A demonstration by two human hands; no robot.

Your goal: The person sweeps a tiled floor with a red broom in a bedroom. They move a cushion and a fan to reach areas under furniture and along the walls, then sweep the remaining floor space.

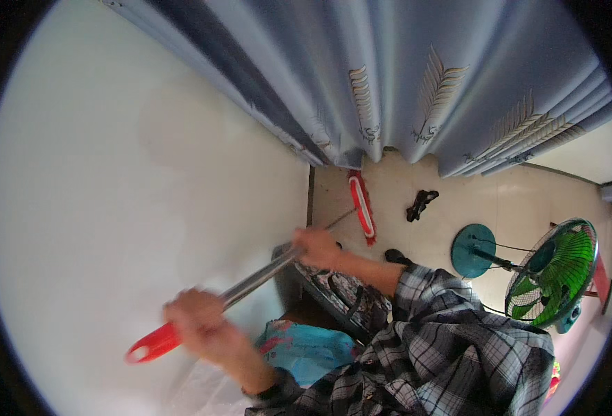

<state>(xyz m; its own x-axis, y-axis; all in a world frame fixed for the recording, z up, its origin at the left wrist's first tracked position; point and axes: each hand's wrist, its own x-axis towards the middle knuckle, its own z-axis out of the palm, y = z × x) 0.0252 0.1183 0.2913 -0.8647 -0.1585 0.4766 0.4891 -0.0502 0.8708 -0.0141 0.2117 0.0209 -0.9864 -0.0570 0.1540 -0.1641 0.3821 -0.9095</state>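
With both hands I grip a broom by its metal pole [259,278], which runs slantwise beside the pale wall. My left hand [199,314], slightly blurred, is closed around the upper end, just above which the red plastic grip [155,343] sticks out. Farther down the pole, my right hand [319,248] is wrapped around it. The broom head [361,205], red and white with red bristles, rests on the floor near the foot of the curtain. To its right lies a small black object [423,205] that I cannot identify.
A blue-grey curtain [399,78] with feather motifs hangs ahead, down to the floor [472,192]. At the left stands the wall [129,156]. To the right is a pedestal fan [550,275] with green blades. A blue bag [306,348] and a patterned fabric item [342,291] sit close by my body.
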